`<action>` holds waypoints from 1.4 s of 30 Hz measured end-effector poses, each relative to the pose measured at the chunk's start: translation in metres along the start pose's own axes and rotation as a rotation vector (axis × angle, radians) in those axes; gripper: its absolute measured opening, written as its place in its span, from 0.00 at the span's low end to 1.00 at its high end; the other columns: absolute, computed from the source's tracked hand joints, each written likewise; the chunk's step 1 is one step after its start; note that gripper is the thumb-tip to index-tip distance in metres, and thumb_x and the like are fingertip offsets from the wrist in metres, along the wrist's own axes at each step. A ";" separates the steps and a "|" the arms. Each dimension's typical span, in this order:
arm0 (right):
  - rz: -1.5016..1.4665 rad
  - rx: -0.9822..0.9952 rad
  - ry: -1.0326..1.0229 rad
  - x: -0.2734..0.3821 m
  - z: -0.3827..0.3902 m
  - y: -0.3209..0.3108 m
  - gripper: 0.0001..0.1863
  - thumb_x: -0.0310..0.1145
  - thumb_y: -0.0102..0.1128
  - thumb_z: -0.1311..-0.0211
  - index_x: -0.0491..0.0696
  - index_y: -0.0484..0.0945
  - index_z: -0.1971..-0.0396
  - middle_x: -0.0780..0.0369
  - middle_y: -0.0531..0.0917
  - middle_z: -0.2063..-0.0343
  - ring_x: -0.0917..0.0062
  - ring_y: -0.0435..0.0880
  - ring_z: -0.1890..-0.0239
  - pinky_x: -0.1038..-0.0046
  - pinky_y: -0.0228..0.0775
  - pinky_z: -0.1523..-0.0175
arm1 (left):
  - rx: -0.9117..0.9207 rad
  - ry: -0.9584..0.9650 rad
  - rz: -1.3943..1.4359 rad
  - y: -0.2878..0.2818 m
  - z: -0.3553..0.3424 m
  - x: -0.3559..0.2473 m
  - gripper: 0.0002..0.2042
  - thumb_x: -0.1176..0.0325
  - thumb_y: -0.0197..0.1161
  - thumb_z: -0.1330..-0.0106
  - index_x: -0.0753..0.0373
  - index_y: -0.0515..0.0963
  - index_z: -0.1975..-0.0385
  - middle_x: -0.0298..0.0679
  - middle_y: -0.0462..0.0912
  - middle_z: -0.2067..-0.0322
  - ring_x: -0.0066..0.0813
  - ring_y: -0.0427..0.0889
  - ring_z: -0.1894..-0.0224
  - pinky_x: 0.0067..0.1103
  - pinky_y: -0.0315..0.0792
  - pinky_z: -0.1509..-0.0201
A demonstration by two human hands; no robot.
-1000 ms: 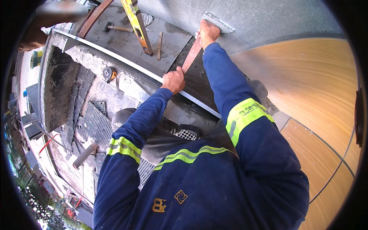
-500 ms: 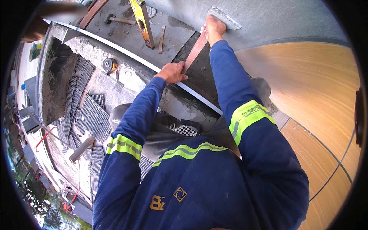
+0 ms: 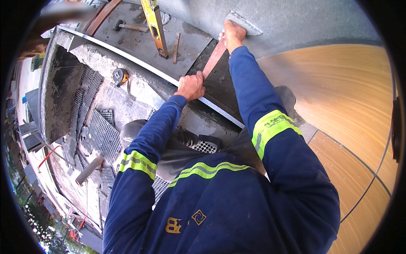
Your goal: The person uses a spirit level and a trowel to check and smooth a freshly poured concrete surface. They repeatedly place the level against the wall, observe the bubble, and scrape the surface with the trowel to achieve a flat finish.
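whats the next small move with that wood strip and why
Probably slide the wooden strip a little further along the grey surface. The left hand grips its near end by the metal edge rail, the right hand presses its far end, so both ends are braced for a scraping stroke.

— What's the person wearing?
— A dark blue long-sleeved work jacket [image 3: 220, 211] with yellow-green reflective bands with grey centres round each upper sleeve and across the chest.
— Any markings? Gloves?
— A small gold emblem on the front. Both hands bare.
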State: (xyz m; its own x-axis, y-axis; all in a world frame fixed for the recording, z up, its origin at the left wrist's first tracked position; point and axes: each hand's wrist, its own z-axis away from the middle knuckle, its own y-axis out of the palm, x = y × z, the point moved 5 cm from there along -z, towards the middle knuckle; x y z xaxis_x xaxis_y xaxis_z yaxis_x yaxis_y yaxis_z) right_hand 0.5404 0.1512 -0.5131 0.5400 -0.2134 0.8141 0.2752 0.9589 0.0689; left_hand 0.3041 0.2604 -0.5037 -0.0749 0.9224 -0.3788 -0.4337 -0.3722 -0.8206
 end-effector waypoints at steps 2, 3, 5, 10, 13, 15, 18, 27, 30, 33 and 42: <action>-0.014 -0.013 -0.021 -0.002 -0.009 -0.001 0.08 0.30 0.65 0.33 0.41 0.79 0.61 0.60 0.77 0.80 0.72 0.74 0.86 0.66 0.70 0.82 | -0.006 0.002 0.002 -0.001 -0.001 -0.001 0.21 0.60 0.68 0.41 0.68 0.70 0.56 0.55 0.88 0.67 0.58 0.88 0.60 0.46 0.80 0.55; -0.018 -0.015 -0.026 -0.002 -0.007 0.001 0.08 0.30 0.65 0.33 0.41 0.79 0.61 0.60 0.76 0.80 0.72 0.74 0.86 0.66 0.70 0.82 | -0.011 0.001 0.008 -0.001 0.000 0.000 0.21 0.60 0.68 0.41 0.68 0.71 0.56 0.55 0.88 0.67 0.58 0.88 0.61 0.46 0.80 0.55; -0.028 -0.003 -0.006 -0.002 -0.004 0.001 0.08 0.30 0.65 0.33 0.42 0.79 0.61 0.60 0.76 0.80 0.72 0.74 0.86 0.66 0.69 0.82 | -0.021 -0.011 0.016 0.000 0.000 0.001 0.21 0.60 0.68 0.42 0.68 0.71 0.57 0.55 0.87 0.67 0.58 0.88 0.61 0.47 0.80 0.55; -0.028 0.020 0.019 -0.001 -0.006 0.003 0.07 0.30 0.65 0.32 0.43 0.78 0.62 0.60 0.76 0.81 0.72 0.73 0.86 0.65 0.68 0.81 | -0.076 -0.034 0.036 -0.002 0.000 0.000 0.20 0.60 0.67 0.44 0.67 0.73 0.58 0.56 0.87 0.67 0.60 0.88 0.62 0.47 0.81 0.55; -0.048 0.043 0.013 -0.003 -0.008 0.001 0.07 0.31 0.64 0.32 0.43 0.77 0.64 0.60 0.75 0.81 0.71 0.73 0.86 0.64 0.68 0.81 | -0.076 -0.060 0.048 -0.003 -0.001 -0.001 0.20 0.60 0.67 0.45 0.66 0.74 0.58 0.56 0.87 0.68 0.60 0.88 0.62 0.47 0.81 0.55; -0.054 0.034 0.009 -0.003 -0.010 0.002 0.07 0.30 0.64 0.32 0.43 0.77 0.65 0.60 0.75 0.81 0.71 0.73 0.87 0.64 0.67 0.81 | -0.085 -0.060 0.054 -0.004 0.000 -0.001 0.19 0.60 0.67 0.45 0.66 0.75 0.58 0.57 0.87 0.68 0.60 0.88 0.62 0.47 0.81 0.55; -0.065 0.050 0.015 -0.004 -0.008 0.002 0.07 0.30 0.64 0.32 0.43 0.76 0.66 0.60 0.75 0.81 0.71 0.73 0.86 0.63 0.68 0.81 | -0.076 -0.071 0.061 -0.005 0.000 0.000 0.19 0.60 0.67 0.45 0.66 0.76 0.59 0.57 0.87 0.67 0.61 0.88 0.62 0.47 0.80 0.55; -0.067 0.098 0.034 -0.002 -0.003 0.002 0.09 0.34 0.65 0.31 0.44 0.78 0.62 0.60 0.76 0.80 0.71 0.74 0.85 0.62 0.70 0.80 | 0.213 -0.069 0.486 0.008 -0.022 0.026 0.27 0.42 0.54 0.32 0.64 0.77 0.57 0.52 0.87 0.63 0.53 0.87 0.55 0.43 0.77 0.48; -0.059 0.068 0.057 -0.003 -0.002 0.004 0.10 0.34 0.66 0.31 0.44 0.78 0.60 0.59 0.76 0.80 0.71 0.75 0.85 0.63 0.71 0.80 | 0.292 -0.090 0.757 0.012 -0.031 0.020 0.37 0.28 0.35 0.24 0.62 0.75 0.59 0.39 0.84 0.69 0.39 0.85 0.64 0.37 0.78 0.57; -0.049 0.060 0.038 -0.001 -0.006 -0.002 0.10 0.33 0.66 0.31 0.43 0.78 0.61 0.59 0.76 0.80 0.71 0.74 0.85 0.63 0.70 0.81 | 0.445 -0.287 1.020 0.006 -0.029 0.011 0.36 0.30 0.36 0.22 0.62 0.75 0.60 0.41 0.82 0.71 0.34 0.83 0.71 0.32 0.77 0.63; -0.082 0.053 0.017 -0.003 -0.008 -0.002 0.10 0.31 0.66 0.33 0.40 0.77 0.65 0.59 0.76 0.80 0.71 0.73 0.86 0.64 0.68 0.82 | 0.303 -0.276 0.874 0.006 -0.028 0.006 0.35 0.35 0.39 0.20 0.65 0.74 0.71 0.38 0.76 0.76 0.31 0.78 0.76 0.30 0.74 0.69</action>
State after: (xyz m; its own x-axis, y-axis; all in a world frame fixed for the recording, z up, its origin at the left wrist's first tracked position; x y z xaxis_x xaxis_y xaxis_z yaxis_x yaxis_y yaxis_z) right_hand 0.5444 0.1487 -0.5203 0.5311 -0.2942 0.7946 0.2765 0.9466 0.1657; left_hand 0.3265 0.2606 -0.5225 -0.6733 0.3386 -0.6573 -0.3353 -0.9321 -0.1366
